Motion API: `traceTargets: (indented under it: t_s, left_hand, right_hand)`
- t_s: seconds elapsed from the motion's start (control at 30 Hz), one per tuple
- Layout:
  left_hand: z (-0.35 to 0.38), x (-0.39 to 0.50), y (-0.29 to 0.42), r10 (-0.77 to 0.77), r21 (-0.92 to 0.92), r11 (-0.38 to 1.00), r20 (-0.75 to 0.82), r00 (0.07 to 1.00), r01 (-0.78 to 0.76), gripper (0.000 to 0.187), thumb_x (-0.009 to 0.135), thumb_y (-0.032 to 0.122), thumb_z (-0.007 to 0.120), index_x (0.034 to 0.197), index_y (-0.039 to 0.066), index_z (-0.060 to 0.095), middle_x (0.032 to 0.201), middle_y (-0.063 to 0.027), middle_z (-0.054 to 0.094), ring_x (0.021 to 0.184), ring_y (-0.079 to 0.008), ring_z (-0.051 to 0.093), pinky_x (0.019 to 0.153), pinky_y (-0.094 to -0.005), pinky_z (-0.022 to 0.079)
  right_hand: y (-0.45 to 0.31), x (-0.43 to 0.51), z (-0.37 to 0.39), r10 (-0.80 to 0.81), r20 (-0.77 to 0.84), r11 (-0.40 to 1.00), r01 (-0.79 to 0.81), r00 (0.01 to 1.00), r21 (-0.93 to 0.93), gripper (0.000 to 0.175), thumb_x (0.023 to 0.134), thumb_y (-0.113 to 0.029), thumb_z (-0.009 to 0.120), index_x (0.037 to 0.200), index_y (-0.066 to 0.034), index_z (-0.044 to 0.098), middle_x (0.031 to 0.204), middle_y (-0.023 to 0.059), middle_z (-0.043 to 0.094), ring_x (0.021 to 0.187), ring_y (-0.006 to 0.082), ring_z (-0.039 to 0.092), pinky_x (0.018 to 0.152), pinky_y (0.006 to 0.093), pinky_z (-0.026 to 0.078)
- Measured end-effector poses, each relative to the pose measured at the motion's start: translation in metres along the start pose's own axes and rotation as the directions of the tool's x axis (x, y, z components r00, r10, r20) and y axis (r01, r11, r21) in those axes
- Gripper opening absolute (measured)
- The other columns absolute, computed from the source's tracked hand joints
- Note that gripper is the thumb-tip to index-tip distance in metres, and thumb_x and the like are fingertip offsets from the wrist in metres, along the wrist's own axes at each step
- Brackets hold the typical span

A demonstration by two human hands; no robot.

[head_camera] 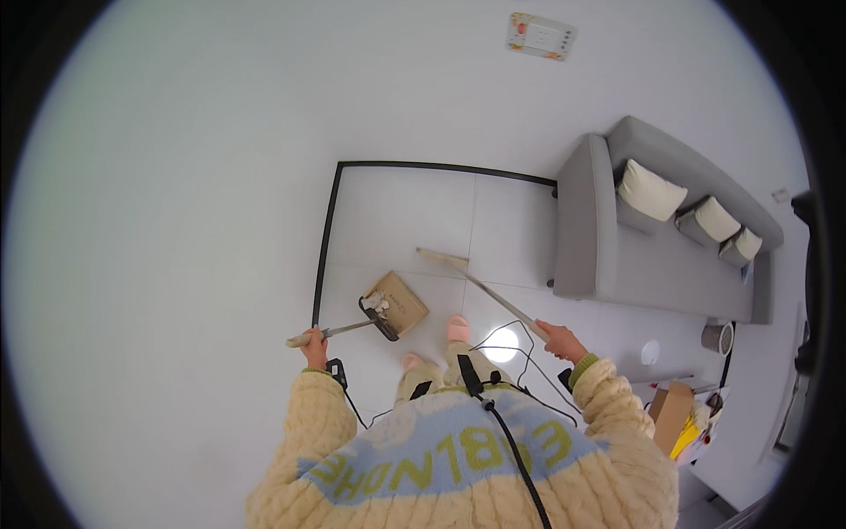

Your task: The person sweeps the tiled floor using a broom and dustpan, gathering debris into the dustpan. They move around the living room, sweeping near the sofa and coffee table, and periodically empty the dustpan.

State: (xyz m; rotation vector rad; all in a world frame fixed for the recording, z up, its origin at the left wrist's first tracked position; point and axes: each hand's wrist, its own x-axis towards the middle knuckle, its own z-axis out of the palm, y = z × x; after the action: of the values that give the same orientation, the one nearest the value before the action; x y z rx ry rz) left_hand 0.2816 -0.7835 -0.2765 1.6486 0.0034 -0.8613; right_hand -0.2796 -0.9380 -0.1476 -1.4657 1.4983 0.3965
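Observation:
My left hand (pixel 316 348) grips the handle of a long-handled dustpan (pixel 400 305). The beige pan rests on the floor, with crumpled pale litter (pixel 376 301) gathered at its dark-edged back. In my right hand (pixel 563 342) is the handle of a broom (pixel 497 299). Its beige head (pixel 444 258) touches or hovers just over the floor tiles beyond the dustpan; I cannot tell which. A gap of bare tile lies between broom head and pan. My feet, in pink slippers (pixel 458 329), stand just behind both tools.
A grey sofa (pixel 681 284) with cream cushions (pixel 651 190) stands at the right. Black skirting (pixel 449 168) marks the wall's foot ahead and left. Thin black cables (pixel 529 357) hang about my legs. A wastebasket (pixel 718 338) and an open cardboard box (pixel 671 413) are farther right.

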Motion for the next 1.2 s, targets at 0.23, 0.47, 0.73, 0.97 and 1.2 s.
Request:
traceTargets:
  t_s: [0.23, 0.47, 0.73, 0.97, 1.2]
  left_hand:
    - [-0.014, -0.020, -0.002, 0.085, -0.012, 0.996, 0.012, 0.996, -0.085, 0.022, 0.074, 0.022, 0.061, 0.087, 0.013, 0.044, 0.090, -0.0011, 0.047, 0.082, -0.0107, 0.046, 0.071, -0.0251, 0.041]
    - [-0.051, -0.003, -0.062, 0.114, -0.083, 0.990, -0.014, 0.993, -0.115, 0.027, 0.073, 0.023, 0.062, 0.088, 0.011, 0.043, 0.091, -0.0026, 0.047, 0.085, -0.0117, 0.046, 0.073, -0.0255, 0.041]
    - [-0.089, 0.119, -0.111, 0.027, -0.010, 1.000, 0.075, 0.997, -0.027, 0.026, 0.074, 0.025, 0.062, 0.089, 0.013, 0.044, 0.090, -0.0005, 0.047, 0.083, -0.0097, 0.045, 0.070, -0.0238, 0.041]
    - [-0.105, 0.204, -0.143, -0.043, -0.029, 0.998, 0.123, 0.991, 0.047, 0.025, 0.075, 0.023, 0.061, 0.090, 0.011, 0.046, 0.091, -0.0025, 0.048, 0.084, -0.0104, 0.047, 0.071, -0.0233, 0.042]
    - [-0.143, 0.248, -0.194, -0.048, -0.097, 0.993, 0.167, 0.985, 0.064, 0.022, 0.075, 0.020, 0.061, 0.086, 0.010, 0.045, 0.089, -0.0025, 0.048, 0.083, -0.0109, 0.047, 0.072, -0.0235, 0.042]
  right_hand:
    - [0.050, 0.054, 0.073, 0.030, -0.377, 0.964, 0.073, 0.926, 0.254, 0.060, 0.069, -0.008, 0.050, 0.125, -0.0188, 0.030, 0.055, 0.0111, 0.053, 0.039, 0.0185, 0.051, 0.036, 0.0308, 0.042]
    - [0.104, 0.156, 0.102, 0.354, -0.449, 0.818, -0.039, 0.820, 0.574, 0.041, 0.075, -0.010, 0.043, 0.115, -0.0145, 0.036, 0.068, 0.0159, 0.054, 0.044, 0.0215, 0.052, 0.036, 0.0317, 0.041]
    - [0.040, 0.251, 0.222, 0.577, -0.251, 0.630, -0.229, 0.777, 0.742, 0.056, 0.070, -0.006, 0.045, 0.122, -0.0152, 0.025, 0.070, 0.0151, 0.052, 0.057, 0.0228, 0.053, 0.040, 0.0349, 0.040]
    - [-0.003, 0.190, 0.334, 0.445, -0.172, 0.796, -0.299, 0.879, 0.527, 0.082, 0.065, -0.007, 0.050, 0.131, -0.0108, 0.001, 0.070, 0.0177, 0.055, 0.055, 0.0252, 0.056, 0.049, 0.0349, 0.045]
    - [-0.020, 0.136, 0.380, 0.286, 0.109, 0.739, -0.291, 0.952, 0.607, 0.080, 0.066, 0.002, 0.048, 0.131, -0.0134, 0.003, 0.055, 0.0085, 0.047, 0.041, 0.0173, 0.046, 0.037, 0.0308, 0.039]
